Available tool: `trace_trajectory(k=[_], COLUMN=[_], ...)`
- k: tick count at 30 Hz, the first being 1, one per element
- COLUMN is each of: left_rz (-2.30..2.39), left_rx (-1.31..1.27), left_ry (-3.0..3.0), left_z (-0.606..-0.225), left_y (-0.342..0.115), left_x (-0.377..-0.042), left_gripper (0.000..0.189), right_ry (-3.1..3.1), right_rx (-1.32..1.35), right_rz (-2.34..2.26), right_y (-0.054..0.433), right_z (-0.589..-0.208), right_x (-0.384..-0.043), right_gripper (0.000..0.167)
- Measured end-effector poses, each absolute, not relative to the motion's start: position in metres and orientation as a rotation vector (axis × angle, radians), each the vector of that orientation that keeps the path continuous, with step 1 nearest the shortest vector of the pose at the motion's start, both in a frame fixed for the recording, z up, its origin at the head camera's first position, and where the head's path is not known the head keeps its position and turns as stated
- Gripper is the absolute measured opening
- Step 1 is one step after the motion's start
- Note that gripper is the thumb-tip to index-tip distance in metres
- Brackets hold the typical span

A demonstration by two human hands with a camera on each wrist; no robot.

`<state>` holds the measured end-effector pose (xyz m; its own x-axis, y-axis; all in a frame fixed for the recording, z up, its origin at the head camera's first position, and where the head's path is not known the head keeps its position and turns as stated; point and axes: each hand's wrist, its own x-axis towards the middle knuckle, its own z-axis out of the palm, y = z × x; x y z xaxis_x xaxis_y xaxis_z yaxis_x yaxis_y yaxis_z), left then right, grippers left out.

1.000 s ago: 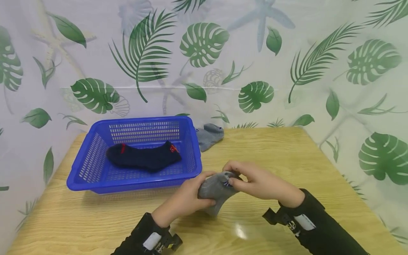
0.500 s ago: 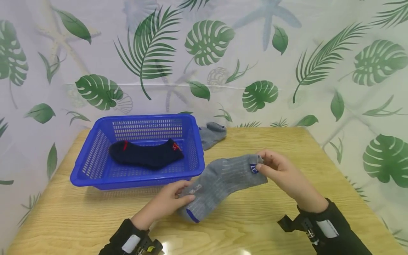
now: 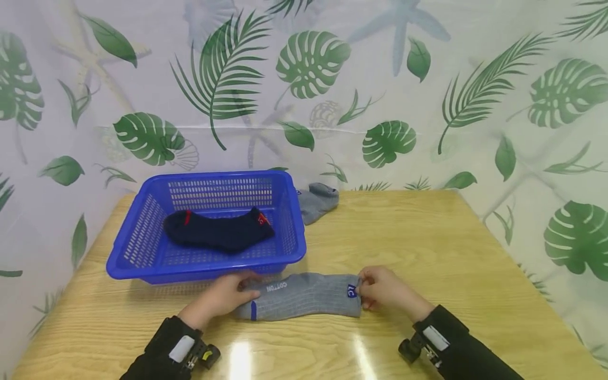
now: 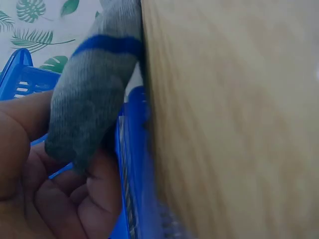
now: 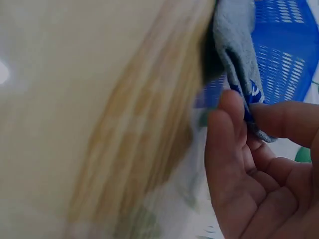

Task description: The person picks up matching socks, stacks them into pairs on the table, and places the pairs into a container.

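A grey sock point(image 3: 304, 297) with a blue toe stripe, white "COTTON" lettering and a blue "LC" patch stretches sideways, close over the table in front of the basket. My left hand point(image 3: 223, 295) holds its toe end, thumb on top; in the left wrist view the grey toe point(image 4: 92, 94) sits between thumb and fingers. At the cuff, my right hand point(image 3: 387, 287) pinches the edge beside the patch. The right wrist view shows the cuff point(image 5: 239, 55) folded between thumb and fingertips.
A blue plastic basket point(image 3: 204, 272) stands behind the left hand, with a dark sock point(image 3: 218, 231) marked in red inside. Another grey sock point(image 3: 319, 201) lies at the basket's back right, partly hidden by it. A leaf-printed cloth point(image 3: 294, 121) hangs behind the wooden table point(image 3: 427, 237).
The grey sock was bunched between both hands, then stretched out at a slant. Now it is level and lower, close over the table; the right hand has come down and the left hand shifted left.
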<state>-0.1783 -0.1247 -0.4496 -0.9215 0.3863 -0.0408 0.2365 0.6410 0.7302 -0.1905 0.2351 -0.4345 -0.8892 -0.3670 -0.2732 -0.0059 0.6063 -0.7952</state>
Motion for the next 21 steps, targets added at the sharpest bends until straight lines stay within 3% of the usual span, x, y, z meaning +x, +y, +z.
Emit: trace_trajectory(k=[2, 5, 13, 17, 21], left_rz=[1.122, 1.098, 0.865, 0.455, 0.14], left_rx=[0.488, 0.453, 0.464, 0.635, 1.019], left_ry=[2.663, 2.668, 2.815, 3.028, 3.095], left_z=[-0.449, -0.448, -0.438, -0.425, -0.416], left_y=[-0.126, -0.128, -0.133, -0.127, -0.122], left_x=[-0.181, -0.185, -0.186, -0.168, -0.149], left_gripper=[0.037, 0.041, 0.037, 0.04, 0.033], right_ry=[2.53, 2.671, 2.874, 3.079, 3.02], right_rx=[-0.303, -0.323, -0.434, -0.936, -1.465], right_rz=[-1.08, -0.908, -0.565, -0.244, 0.099], right_y=[0.228, 0.218, 0.207, 0.199, 0.189], right_z=[-0.437, -0.439, -0.432, -0.421, -0.415], right_x=[-0.193, -0.198, -0.194, -0.184, -0.172], right_gripper=[0.002, 0.009, 0.009, 0.02, 0.017])
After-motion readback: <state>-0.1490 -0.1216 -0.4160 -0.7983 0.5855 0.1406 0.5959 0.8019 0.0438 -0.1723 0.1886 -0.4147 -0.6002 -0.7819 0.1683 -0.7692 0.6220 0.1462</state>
